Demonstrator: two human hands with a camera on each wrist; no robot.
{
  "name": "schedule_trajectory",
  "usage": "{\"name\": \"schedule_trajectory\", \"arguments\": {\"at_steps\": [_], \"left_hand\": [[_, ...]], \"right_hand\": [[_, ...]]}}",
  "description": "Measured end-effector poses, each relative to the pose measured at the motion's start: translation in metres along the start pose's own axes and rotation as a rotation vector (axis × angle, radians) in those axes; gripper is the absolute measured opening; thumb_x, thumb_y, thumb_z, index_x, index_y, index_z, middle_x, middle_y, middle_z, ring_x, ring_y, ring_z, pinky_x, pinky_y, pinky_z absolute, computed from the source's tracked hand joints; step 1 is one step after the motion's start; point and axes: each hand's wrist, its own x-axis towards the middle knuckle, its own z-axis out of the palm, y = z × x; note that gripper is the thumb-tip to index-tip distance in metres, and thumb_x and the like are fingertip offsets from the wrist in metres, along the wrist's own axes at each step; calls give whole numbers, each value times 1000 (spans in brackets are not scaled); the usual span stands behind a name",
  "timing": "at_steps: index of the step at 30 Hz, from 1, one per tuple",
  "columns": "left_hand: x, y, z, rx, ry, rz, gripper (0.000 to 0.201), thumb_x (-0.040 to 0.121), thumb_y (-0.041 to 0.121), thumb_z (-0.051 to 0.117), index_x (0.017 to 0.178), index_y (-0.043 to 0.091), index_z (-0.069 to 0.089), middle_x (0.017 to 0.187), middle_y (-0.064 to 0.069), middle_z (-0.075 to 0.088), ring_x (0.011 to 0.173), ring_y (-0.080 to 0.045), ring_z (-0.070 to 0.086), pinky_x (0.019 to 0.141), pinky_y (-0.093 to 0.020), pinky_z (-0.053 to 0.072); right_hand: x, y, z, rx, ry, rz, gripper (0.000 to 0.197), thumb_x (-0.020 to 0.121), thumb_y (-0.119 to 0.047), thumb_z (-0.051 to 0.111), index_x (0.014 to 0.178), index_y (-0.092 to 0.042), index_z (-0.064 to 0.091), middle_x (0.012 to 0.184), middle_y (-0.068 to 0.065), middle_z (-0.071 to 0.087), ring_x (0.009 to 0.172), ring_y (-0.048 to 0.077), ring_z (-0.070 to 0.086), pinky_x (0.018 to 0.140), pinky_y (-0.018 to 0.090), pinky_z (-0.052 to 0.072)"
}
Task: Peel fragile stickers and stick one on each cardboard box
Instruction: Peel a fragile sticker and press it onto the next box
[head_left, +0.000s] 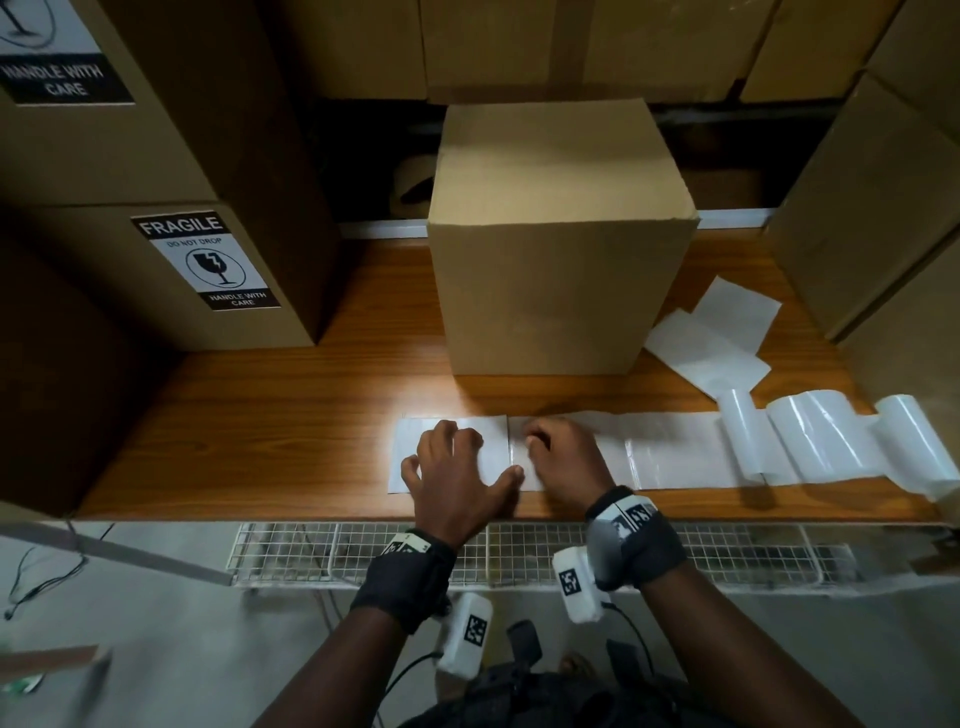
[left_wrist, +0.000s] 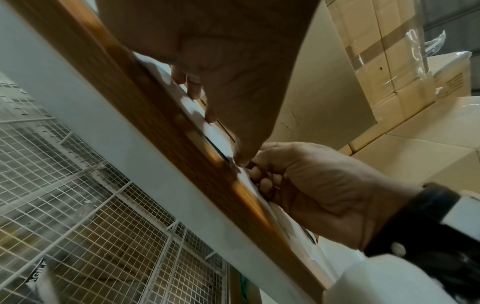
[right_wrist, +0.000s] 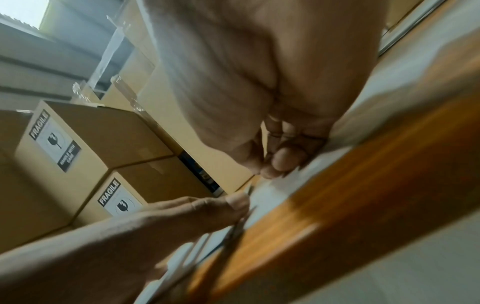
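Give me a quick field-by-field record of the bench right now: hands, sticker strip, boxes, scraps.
left hand: spread flat, pressing the end sheet of the sticker strip onto the wooden bench
right hand: fingers curled, picking at the strip just right of the left thumb
sticker strip: lies face down along the front edge, curling into loops at the right
plain box: upright behind the hands, no sticker visible
labelled boxes: stacked at left, fragile stickers on
loose backing sheets: right of the plain box

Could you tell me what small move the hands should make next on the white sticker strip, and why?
Probably lift the pinched edge: the left hand presses the white sticker strip flat, the right hand curls at a seam, and the plain brown cardboard box shows no sticker.
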Motion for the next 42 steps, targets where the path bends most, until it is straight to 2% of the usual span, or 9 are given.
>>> {"name": "schedule_trajectory", "arguments": {"at_steps": [4, 12, 18, 23, 26, 29, 34, 39, 42], "left_hand": [[1, 1, 2, 4, -1, -24, 60, 72, 76, 49, 110, 30, 52, 129, 5, 41, 127, -19, 35, 105, -51, 28], [3, 5, -6, -1, -19, -25, 52, 78, 63, 50, 113, 26, 60, 126, 3, 48, 124, -20, 39, 101, -49, 29], [2, -3, -24, -249, -20, -43, 39, 79, 57, 48, 98, 26, 62, 103, 13, 58, 112, -15, 53, 91, -39, 31], [2, -11, -34, -389, -37, -54, 22, 80, 55, 48, 81, 35, 58, 98, 12, 64, 98, -18, 59, 98, -48, 45], [2, -14, -36, -444, -37, -69, 21, 82, 52, 47, 77, 35, 58, 92, 13, 68, 89, -16, 63, 92, -45, 49], [2, -21, -35, -476, -45, -67, 34, 84, 52, 44, 88, 26, 66, 85, 10, 71, 81, -12, 64, 85, -40, 51], [0, -19, -41, -492, -13, -66, 39, 89, 40, 43, 95, 16, 72, 81, 2, 71, 74, -18, 63, 66, -35, 44], [-1, -12, -45, -449, 21, -93, 31, 89, 36, 40, 66, 22, 54, 62, 5, 58, 60, -19, 54, 57, -37, 35], [1, -14, -52, -450, 85, -102, 35, 93, 30, 43, 70, 10, 60, 63, -2, 62, 62, -25, 59, 56, -40, 41]], "right_hand": [[0, 9, 3, -73, 23, -43, 22, 99, -12, 56, 112, -13, 74, 113, 5, 71, 105, 18, 61, 97, 37, 49], [-1, 13, 4, -71, 31, -75, 24, 101, -13, 54, 116, -11, 73, 115, 7, 69, 106, 20, 61, 97, 36, 49], [-2, 15, 6, -56, 50, -111, 19, 97, -17, 60, 108, -15, 76, 106, 6, 71, 98, 19, 61, 90, 38, 51], [-4, 11, 8, -53, 9, -67, 25, 98, -31, 60, 119, -22, 71, 114, 4, 65, 101, 18, 59, 92, 36, 51], [-6, 4, 10, -71, -25, -59, 31, 99, -35, 59, 128, -25, 65, 120, 3, 59, 104, 19, 58, 90, 34, 50], [-7, -8, 13, -66, -41, -81, 35, 100, -33, 58, 134, -23, 60, 122, 2, 52, 102, 19, 59, 88, 35, 53], [4, -34, 20, 80, 64, -207, 31, 102, -16, 51, 131, -16, 60, 119, 5, 54, 102, 19, 59, 90, 35, 52], [28, -45, 36, 261, -102, 27, 27, 102, -9, 47, 127, -14, 55, 127, 8, 63, 117, 24, 60, 100, 39, 49], [40, -43, 42, 224, -129, 57, 30, 100, -5, 47, 128, -11, 56, 127, 9, 64, 117, 27, 60, 96, 33, 47]]}}
